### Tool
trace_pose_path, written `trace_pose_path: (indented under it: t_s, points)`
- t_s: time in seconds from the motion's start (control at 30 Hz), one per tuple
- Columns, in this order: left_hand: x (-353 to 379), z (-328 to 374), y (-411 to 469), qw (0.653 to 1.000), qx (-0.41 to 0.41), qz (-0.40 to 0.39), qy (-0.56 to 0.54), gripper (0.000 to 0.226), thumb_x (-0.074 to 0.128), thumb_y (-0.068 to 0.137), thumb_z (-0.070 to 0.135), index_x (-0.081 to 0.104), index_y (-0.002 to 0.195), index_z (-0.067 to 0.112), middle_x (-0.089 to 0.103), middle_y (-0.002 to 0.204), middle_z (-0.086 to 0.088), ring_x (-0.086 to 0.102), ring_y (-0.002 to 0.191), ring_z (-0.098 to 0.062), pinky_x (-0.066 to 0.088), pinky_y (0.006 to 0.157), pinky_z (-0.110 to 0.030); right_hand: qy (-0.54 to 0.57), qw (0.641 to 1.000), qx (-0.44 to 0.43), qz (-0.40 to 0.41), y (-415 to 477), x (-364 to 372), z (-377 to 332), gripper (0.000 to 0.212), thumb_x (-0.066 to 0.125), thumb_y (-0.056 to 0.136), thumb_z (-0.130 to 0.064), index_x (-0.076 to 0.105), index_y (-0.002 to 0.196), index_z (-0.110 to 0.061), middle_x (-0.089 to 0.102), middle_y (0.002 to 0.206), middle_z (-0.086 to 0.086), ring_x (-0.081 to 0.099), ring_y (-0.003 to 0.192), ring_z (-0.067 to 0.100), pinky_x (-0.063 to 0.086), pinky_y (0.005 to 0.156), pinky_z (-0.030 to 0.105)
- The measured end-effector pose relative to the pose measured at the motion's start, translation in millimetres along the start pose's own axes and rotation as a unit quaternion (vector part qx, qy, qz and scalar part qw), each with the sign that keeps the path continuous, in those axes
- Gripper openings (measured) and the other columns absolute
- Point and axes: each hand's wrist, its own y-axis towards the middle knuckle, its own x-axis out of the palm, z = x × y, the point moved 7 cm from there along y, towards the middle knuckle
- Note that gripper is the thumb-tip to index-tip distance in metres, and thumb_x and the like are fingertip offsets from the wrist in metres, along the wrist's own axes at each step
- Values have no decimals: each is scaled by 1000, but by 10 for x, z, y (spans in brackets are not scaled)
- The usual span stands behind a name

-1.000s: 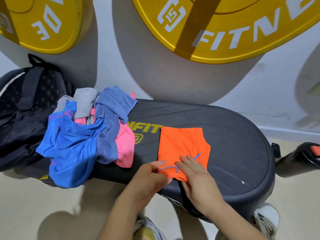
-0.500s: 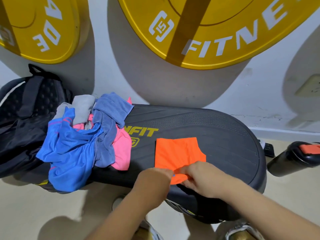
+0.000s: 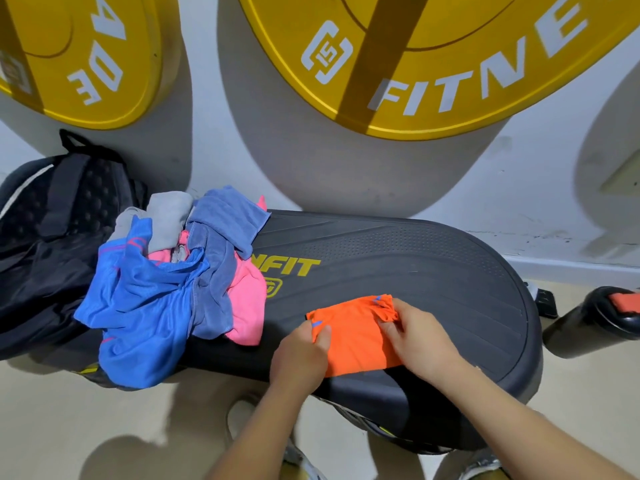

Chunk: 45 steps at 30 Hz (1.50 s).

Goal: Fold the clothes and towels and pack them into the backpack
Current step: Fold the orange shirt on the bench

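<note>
Orange garment [image 3: 353, 337]: folded smaller than before.
Hands: our left hand [image 3: 301, 355], right hand [image 3: 419, 337] pinch it.
Risk: slack grip — fold springs open.

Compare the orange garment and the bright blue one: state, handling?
The orange garment lies folded small and flat; the bright blue garment is crumpled. The left hand and right hand grip the orange garment; no hand touches the bright blue garment, which hangs over the black platform edge. Both rest on that platform.
</note>
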Motion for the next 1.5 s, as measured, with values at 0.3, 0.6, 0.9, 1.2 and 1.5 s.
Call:
trace_pose_path:
  t_s: [0.3,0.6,0.9,1.2,1.5]
  points:
    - [-30,27,36,997,-24,66,32,46,40,92,54,65,98,15,68,105,-10,59,98,-32,45,82,-34,-114,989,96,16,122,64,3,38,41,95,-50,59,95,-17,68,102,10,62,98,35,47,75,36]
    - [36,559,-260,893,356,189,200,29,51,81,35,61,105,23,61,106,-1,58,95,-25,52,79,-37,-121,982,145,8,147,80,8,35,47,90,-51,60,96,-19,68,104,9,63,99,33,46,74,35]
    - [368,375,-204,894,337,79,285,61,44,87,42,48,136,7,44,143,-15,41,134,-30,30,112,-41,-182,947,-216,156,-150,-15,-518,44,46,85,-24,52,128,-22,49,132,5,48,124,22,44,91,36]
    - [274,252,-77,889,357,4,288,97,49,72,63,20,150,13,13,159,-2,14,146,-17,7,116,-26,-208,960,-181,-54,-57,236,67,85,4,87,-74,22,152,-23,11,159,-10,11,148,16,25,112,34]
    - [343,406,-58,868,336,27,364,87,75,30,25,66,112,0,64,120,-18,64,109,-28,50,93,-33,-238,940,-165,-178,-28,153,9,114,56,69,-76,-4,153,-28,-12,159,-13,-8,148,11,15,116,36]
